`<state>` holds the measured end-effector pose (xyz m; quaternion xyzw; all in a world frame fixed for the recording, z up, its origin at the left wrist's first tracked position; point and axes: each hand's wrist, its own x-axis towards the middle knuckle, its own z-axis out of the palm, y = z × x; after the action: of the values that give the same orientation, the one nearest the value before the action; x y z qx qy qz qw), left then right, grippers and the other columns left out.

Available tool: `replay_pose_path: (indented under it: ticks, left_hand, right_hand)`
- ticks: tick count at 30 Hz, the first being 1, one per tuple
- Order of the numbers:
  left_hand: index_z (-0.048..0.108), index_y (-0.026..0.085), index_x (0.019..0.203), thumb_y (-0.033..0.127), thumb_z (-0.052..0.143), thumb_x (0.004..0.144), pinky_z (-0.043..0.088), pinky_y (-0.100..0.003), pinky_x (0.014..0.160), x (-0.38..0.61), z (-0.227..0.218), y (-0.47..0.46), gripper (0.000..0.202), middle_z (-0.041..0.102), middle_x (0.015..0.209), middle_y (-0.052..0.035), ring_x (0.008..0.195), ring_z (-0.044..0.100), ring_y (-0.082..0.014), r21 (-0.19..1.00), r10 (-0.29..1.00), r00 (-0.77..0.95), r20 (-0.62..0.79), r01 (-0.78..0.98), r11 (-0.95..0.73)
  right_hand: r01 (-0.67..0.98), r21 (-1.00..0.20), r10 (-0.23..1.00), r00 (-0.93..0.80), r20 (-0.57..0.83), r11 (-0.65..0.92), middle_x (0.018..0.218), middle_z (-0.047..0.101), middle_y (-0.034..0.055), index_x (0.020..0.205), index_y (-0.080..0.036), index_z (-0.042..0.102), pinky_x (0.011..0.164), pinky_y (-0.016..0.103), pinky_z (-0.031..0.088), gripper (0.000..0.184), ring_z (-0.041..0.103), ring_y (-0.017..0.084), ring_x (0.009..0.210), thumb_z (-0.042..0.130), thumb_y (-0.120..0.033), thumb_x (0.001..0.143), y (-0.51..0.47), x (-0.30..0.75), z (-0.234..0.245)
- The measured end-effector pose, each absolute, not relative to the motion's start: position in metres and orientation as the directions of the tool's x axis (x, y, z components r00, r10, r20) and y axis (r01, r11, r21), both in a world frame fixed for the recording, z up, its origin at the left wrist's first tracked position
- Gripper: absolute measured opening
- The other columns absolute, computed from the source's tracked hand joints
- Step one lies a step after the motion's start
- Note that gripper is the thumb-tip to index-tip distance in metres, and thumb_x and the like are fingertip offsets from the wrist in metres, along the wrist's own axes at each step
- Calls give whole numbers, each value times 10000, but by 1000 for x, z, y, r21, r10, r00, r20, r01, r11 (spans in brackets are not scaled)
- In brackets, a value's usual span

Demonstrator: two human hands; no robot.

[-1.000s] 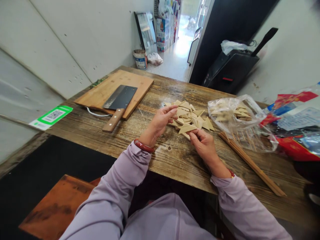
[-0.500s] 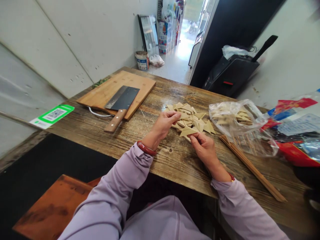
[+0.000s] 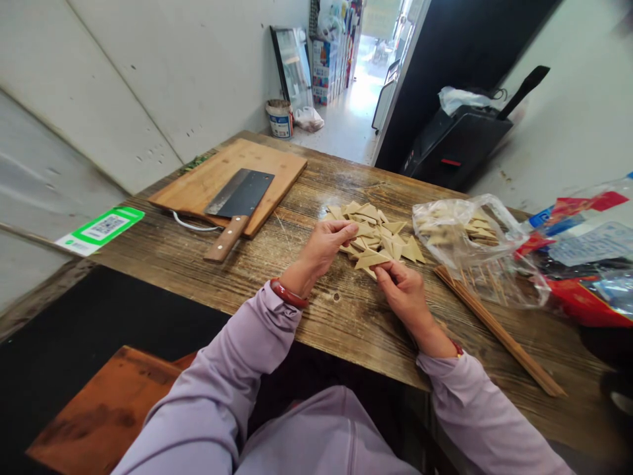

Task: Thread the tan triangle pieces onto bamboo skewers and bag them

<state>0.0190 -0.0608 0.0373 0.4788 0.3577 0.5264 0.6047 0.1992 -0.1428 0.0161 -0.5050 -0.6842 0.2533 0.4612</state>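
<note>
Well, the tan triangular piece (image 3: 370,259) sits at the pile's (image 3: 393,244) near edge, pinched by the right hand (image 3: 406,293); the left hand (image 3: 324,247) has fingertips together (holding what, I cannot tell). A slack pinch could lose it among lookalikes. The clear bag (image 3: 517,239) and sticks (image 3: 499,331) limit room rightward; the cleaver (image 3: 242,194) lies well apart, leftward.

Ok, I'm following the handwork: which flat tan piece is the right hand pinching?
The flat tan triangular piece in front, its right end pinched in the right hand; the loose tan pieces beyond it lie in a heap.
</note>
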Motion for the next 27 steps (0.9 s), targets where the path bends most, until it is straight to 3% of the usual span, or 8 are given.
replay_pose_path:
  ticks: [27]
  left_hand:
    - [690, 132, 626, 489, 823, 688, 334, -243, 596, 25, 36, -65, 386, 561, 590, 3, 595, 443, -89, 972, 973, 204, 106, -226, -58]
  right_hand:
    - [465, -814, 922, -15, 387, 349, 674, 664, 4, 789, -193, 701, 635, 283, 425, 245, 554, 147, 613, 566, -348, 921, -139, 196, 11]
